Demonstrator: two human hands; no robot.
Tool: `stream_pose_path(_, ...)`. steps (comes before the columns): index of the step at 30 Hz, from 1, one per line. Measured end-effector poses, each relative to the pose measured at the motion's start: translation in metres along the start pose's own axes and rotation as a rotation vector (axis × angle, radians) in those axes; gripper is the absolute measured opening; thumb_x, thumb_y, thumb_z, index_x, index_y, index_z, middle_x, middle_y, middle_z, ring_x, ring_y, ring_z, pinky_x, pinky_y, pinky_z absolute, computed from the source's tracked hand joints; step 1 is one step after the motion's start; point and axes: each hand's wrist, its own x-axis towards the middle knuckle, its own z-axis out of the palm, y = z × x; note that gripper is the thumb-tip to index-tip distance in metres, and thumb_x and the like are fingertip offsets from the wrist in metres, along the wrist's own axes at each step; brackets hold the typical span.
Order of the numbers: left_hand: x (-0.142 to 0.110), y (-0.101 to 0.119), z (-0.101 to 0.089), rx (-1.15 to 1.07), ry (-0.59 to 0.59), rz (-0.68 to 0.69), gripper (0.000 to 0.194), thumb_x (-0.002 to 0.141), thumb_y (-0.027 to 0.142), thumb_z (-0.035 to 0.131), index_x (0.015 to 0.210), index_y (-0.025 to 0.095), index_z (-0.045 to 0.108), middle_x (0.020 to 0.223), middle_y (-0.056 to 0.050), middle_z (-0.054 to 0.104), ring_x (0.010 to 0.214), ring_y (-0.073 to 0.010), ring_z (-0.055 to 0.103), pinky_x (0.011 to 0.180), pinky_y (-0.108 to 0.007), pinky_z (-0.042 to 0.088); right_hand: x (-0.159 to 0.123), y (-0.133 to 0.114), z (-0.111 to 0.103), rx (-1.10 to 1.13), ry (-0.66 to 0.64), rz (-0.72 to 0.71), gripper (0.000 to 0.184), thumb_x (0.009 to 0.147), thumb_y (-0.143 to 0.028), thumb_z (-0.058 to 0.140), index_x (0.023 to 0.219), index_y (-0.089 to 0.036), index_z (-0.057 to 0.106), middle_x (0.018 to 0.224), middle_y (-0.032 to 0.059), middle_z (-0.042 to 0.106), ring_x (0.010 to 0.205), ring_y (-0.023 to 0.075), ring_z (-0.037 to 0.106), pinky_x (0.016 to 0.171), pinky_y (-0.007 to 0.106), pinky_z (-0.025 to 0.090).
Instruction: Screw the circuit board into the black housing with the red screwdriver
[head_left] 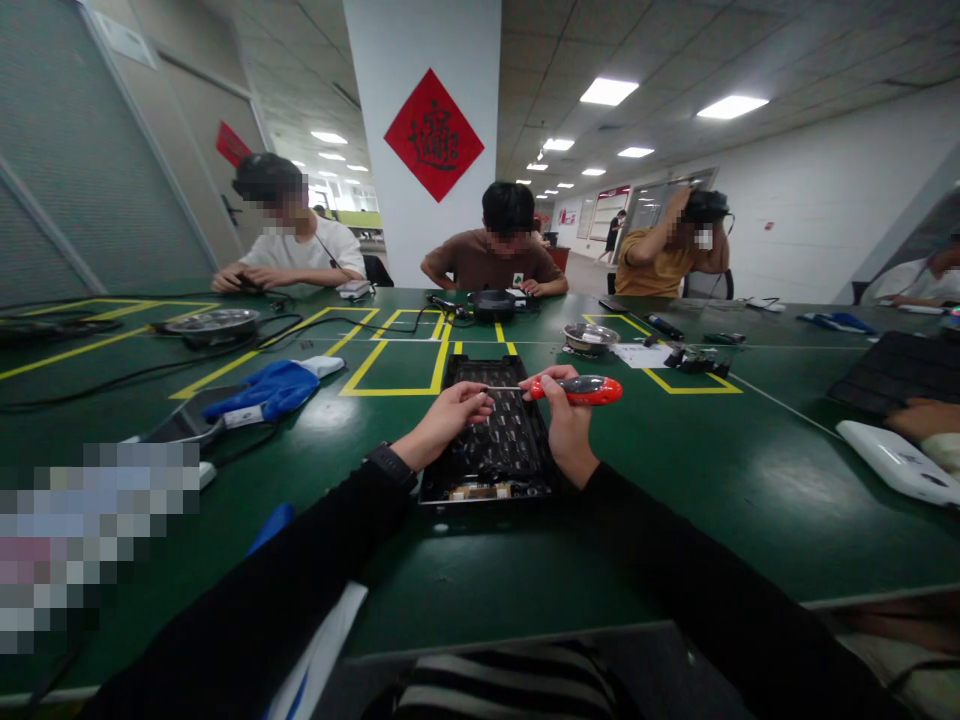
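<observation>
Midair, a screwdriver (596, 390) spans two hands above an open black case (495, 440).
The right hand (568, 428) is clamped around its red handle; the left hand (450, 413) meets the shaft's tip, its grip impossible to tell. The case lies on the green table (487, 575).

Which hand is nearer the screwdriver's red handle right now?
Right. The right hand is wrapped around the handle; the left hand is off to its left, at the far end of the shaft.
</observation>
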Motion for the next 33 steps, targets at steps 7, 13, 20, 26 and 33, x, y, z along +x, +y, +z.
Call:
stream_pose_path(7, 0.0, 0.0, -0.001, 0.004, -0.004, -0.007, 0.018, 0.08, 0.023, 0.058, 0.093, 0.011, 0.056, 0.083, -0.008, 0.064, 0.065, -0.008, 0.06, 0.062, -0.02, 0.048, 0.0, -0.001, -0.001, -0.012, 0.0, 0.014, 0.011, 0.081, -0.031, 0.049, 0.078, -0.021, 0.05, 0.074, 0.0, 0.063, 0.064, 0.0131, 0.057, 0.072, 0.03, 0.046)
stream_pose_path(13, 0.003, -0.002, -0.001, -0.021, -0.014, -0.002, 0.01, 0.081, 0.018, 0.056, 0.089, 0.011, 0.055, 0.076, -0.006, 0.064, 0.062, -0.008, 0.059, 0.061, -0.02, 0.049, 0.0, 0.0, -0.001, -0.003, 0.002, 0.019, 0.01, 0.081, -0.03, 0.048, 0.08, -0.021, 0.05, 0.073, -0.0003, 0.063, 0.063, 0.0131, 0.057, 0.073, 0.031, 0.046)
stream_pose_path(20, 0.003, -0.003, -0.001, -0.018, -0.018, -0.012, 0.01, 0.08, 0.013, 0.056, 0.089, 0.01, 0.056, 0.072, -0.006, 0.063, 0.061, -0.0087, 0.06, 0.061, -0.021, 0.05, -0.001, 0.001, 0.0, -0.006, 0.064, 0.006, 0.012, 0.082, -0.032, 0.046, 0.08, -0.021, 0.047, 0.072, 0.0, 0.062, 0.061, 0.0129, 0.055, 0.07, 0.03, 0.046)
stream_pose_path(26, 0.002, -0.002, -0.001, -0.003, -0.054, -0.028, 0.015, 0.079, 0.019, 0.058, 0.09, 0.009, 0.059, 0.073, -0.006, 0.063, 0.059, -0.0076, 0.058, 0.058, -0.019, 0.048, 0.011, 0.005, -0.011, -0.127, 0.305, -0.169, 0.011, 0.081, -0.033, 0.049, 0.084, -0.022, 0.048, 0.08, 0.0005, 0.059, 0.073, 0.0133, 0.056, 0.078, 0.03, 0.045)
stream_pose_path(33, -0.002, 0.005, 0.003, 0.022, -0.046, -0.039, 0.017, 0.081, 0.025, 0.057, 0.087, 0.01, 0.06, 0.072, -0.006, 0.062, 0.057, -0.0077, 0.058, 0.054, -0.018, 0.047, 0.023, 0.057, -0.033, -0.231, 0.317, 0.086, 0.029, 0.065, -0.026, 0.061, 0.093, -0.016, 0.06, 0.091, 0.0059, 0.062, 0.082, 0.0167, 0.056, 0.081, 0.034, 0.044)
